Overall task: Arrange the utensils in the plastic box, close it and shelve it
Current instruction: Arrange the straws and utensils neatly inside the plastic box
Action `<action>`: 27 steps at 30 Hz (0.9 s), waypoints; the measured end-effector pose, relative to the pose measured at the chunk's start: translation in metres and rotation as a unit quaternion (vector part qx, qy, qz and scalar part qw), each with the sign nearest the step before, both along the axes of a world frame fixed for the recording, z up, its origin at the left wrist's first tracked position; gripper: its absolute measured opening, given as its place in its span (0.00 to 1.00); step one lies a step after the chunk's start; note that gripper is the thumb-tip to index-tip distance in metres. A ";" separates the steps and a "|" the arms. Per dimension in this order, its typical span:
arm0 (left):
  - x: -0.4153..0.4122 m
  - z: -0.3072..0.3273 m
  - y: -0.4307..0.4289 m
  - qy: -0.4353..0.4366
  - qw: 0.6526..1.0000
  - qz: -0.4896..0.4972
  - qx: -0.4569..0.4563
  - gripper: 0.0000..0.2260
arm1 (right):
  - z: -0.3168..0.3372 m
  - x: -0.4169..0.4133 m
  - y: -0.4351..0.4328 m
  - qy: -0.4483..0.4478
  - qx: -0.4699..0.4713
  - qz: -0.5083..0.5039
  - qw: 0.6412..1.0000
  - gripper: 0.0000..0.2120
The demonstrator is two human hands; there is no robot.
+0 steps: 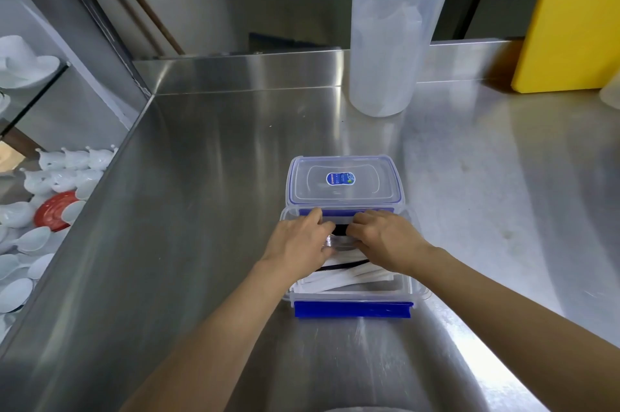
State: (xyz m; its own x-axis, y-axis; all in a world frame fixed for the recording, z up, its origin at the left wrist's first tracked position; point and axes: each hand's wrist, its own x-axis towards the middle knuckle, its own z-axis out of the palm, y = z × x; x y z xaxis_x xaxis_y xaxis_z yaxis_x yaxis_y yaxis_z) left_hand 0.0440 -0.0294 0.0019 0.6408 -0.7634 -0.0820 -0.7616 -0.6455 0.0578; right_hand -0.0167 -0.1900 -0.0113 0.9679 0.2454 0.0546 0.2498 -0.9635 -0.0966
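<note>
Nearest us, the plastic box [352, 297] sat open on the steel counter [208, 210], its blue latch [352, 309] turned toward our body. White wrapped utensils [342, 280] lay inside, their long axis running left to right across the box, a few slanted over one another. Both hands were down in the far half of the box: our left hand [302, 240] and right hand [385, 238] curled around a clear-wrapped bundle [337, 242] between them, fingers bent on it, though whether they pinched it or only pressed it we could not tell. The two hands stood equally close to it, one at each end.

Just beyond our knuckles the lid [344, 181] lay flat on the counter, touching or nearly touching the box's far rim, its long side parallel to the box. We judged that closing would call for a reach straight ahead, either hand serving.

Farther off stood a translucent pitcher [392, 42] and a yellow board [570, 15].
</note>
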 end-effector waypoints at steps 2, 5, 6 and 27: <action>0.000 0.001 0.000 0.002 1.000 -0.007 0.002 0.17 | -0.001 0.000 0.000 -0.001 -0.006 -0.009 1.000 0.13; 0.000 0.003 0.000 -0.003 1.000 -0.013 0.006 0.16 | -0.003 0.001 -0.001 -0.006 0.018 -0.026 0.999 0.13; 0.000 0.003 0.000 -0.003 1.000 -0.017 0.006 0.17 | -0.002 0.001 -0.001 -0.014 0.033 -0.023 0.999 0.12; 0.003 -0.004 0.000 0.016 1.000 -0.024 0.002 0.15 | 0.013 -0.005 0.014 0.146 -0.042 0.043 0.987 0.11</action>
State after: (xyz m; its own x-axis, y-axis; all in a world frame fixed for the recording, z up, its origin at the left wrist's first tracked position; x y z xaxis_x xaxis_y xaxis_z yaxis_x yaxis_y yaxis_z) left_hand 0.0472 -0.0294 -0.0017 0.5997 -0.7933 -0.1053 -0.7900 -0.6079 0.0804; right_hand -0.0212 -0.1756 0.0016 0.9142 0.3199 -0.2486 0.3052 -0.9474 -0.0968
